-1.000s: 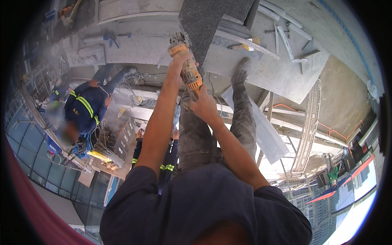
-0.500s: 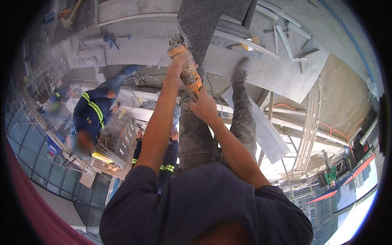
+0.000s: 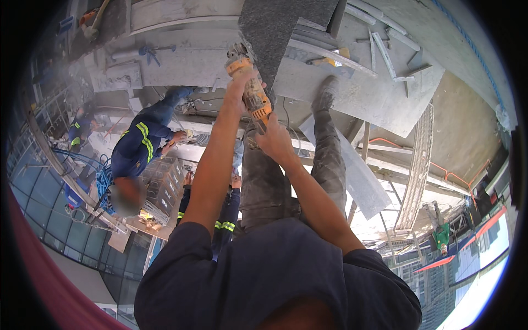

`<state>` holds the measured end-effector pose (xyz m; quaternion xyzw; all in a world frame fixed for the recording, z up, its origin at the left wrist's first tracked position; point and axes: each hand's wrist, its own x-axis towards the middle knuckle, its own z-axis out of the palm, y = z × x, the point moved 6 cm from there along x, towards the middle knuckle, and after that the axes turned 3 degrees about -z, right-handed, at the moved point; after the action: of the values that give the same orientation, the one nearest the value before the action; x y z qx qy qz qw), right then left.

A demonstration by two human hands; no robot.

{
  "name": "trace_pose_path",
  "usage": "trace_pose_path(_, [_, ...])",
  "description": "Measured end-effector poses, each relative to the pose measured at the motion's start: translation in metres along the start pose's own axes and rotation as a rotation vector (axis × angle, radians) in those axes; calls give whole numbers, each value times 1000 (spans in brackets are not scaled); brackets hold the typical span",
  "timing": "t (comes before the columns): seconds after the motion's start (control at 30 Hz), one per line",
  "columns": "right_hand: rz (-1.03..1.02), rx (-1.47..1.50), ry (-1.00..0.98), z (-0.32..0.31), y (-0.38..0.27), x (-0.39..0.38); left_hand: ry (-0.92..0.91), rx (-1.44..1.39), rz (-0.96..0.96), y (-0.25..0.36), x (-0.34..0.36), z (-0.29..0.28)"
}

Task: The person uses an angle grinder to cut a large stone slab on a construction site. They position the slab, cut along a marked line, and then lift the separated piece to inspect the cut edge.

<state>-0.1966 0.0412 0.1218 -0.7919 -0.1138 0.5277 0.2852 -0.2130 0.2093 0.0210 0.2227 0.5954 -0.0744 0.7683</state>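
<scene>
A dusty yellow-orange angle grinder (image 3: 255, 94) is held in both hands, its head pointing away from me. My left hand (image 3: 240, 88) wraps round the front of its body, just behind the head. At the rear end, my right hand (image 3: 275, 142) grips the handle. The grinder's head lies against the left edge of a dark grey stone slab (image 3: 272, 27); whether the disc touches the stone I cannot make out. A cord (image 3: 285, 110) hangs beside the tool.
A blue caulking gun (image 3: 149, 53) lies far left. Stone offcuts (image 3: 383, 55) and a yellow-handled brush (image 3: 334, 58) lie on the grey boards at right. A co-worker in a navy striped jacket (image 3: 136, 137) bends at left near stacked boxes (image 3: 163, 184). Another person's sleeve (image 3: 225, 224) shows below my left arm.
The grinder and my hands hold almost the same place. The co-worker at left has shifted to the right, and blue coiled hose now shows behind that person.
</scene>
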Motion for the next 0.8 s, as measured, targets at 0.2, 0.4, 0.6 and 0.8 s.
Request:
trace_pose_path(0.2, [-10,-5,-3,1,-3,11,0,11,-3,5,12,-4])
trace_pose_path(0.4, [9,-8,1,-1,0,1,-17,12,24,2,1,1])
trace_pose_path(0.6, [78,14,-34,-4,8,-20,-8,-4,-47,-16,-46,13])
trace_pose_path(0.8, [78,-3,-41,-7,6,-22,-37,-10,-48,-43,-58,10])
